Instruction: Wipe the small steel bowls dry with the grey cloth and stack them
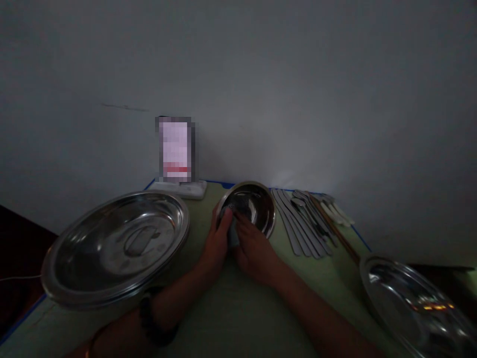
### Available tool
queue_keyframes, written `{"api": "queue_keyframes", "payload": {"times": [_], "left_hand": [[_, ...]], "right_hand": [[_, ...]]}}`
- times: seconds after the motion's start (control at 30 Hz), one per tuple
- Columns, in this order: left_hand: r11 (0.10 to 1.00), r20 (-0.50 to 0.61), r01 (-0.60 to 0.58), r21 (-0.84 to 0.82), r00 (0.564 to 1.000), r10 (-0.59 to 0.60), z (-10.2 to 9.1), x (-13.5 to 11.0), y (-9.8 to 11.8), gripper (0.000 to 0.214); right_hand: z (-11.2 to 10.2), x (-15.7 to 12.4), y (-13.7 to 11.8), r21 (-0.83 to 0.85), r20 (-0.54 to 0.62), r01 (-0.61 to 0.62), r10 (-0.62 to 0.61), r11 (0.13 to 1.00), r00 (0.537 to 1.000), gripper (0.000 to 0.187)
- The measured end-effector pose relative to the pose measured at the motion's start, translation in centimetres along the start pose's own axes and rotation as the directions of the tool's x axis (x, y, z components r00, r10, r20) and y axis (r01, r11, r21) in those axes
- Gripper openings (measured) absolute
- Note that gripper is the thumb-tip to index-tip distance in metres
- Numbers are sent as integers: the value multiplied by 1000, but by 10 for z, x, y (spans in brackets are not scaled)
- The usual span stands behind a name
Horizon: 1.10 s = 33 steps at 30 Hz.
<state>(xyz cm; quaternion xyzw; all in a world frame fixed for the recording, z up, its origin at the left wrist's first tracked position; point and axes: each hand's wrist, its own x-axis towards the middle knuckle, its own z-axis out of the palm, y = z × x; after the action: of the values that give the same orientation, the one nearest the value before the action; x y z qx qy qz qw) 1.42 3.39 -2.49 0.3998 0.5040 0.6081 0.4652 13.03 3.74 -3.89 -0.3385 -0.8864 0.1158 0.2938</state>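
A shiny metal bowl (pixel 263 209) is tilted toward me near the middle of the table. My left hand (pixel 219 233) is closed around its left rim, with the thumb over the inside. My right hand (pixel 257 251) reaches to the bowl's near side, its fingers pressed on a greyish cloth (pixel 233 235) at the rim and inner wall. Part of the cloth is hidden between the two hands. Dim light and blur make the fingertips hard to see.
Wide metal basins (pixel 112 293) stand stacked at the left. Another metal dish (pixel 395 298) is at the lower right. Flat-handled cutlery (pixel 298 228), chopsticks (pixel 335 226) and white-handled utensils (pixel 337 211) lie right of the bowl. A blurred-out screen (pixel 175 149) stands on a white base (pixel 194 189) by the wall.
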Motion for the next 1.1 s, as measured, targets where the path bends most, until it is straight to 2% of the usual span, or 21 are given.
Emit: {"api": "queue_keyframes", "payload": {"times": [0.1,0.23,0.47,0.67,0.87,1.03,1.1], "left_hand": [[998,-75,59,9,996,-58,-1,4,2,41],[989,-173,133,63,978,-120,-1,5,5,39],[981,-174,128,144,979,-102,0,2,15,29],[982,-187,155,108,973,-133,2,2,15,36],[988,-151,78,135,987,-58,0,4,10,28],[989,-138,26,148,990,-5,-3,5,5,34],[984,-153,46,172,988,-19,-2,5,6,36]], "right_hand": [[-6,2,-6,-19,43,13,-13,1000,999,53],[-7,5,-11,-54,39,6,-4,999,999,51],[-5,5,-11,-102,30,4,-1,995,1000,52],[-2,4,-11,-110,9,-20,21,994,1000,55],[0,3,-13,-136,-9,-47,46,990,999,55],[-2,4,-16,-144,7,-97,99,985,995,54],[-2,4,-15,-156,13,-111,115,981,993,55]]}}
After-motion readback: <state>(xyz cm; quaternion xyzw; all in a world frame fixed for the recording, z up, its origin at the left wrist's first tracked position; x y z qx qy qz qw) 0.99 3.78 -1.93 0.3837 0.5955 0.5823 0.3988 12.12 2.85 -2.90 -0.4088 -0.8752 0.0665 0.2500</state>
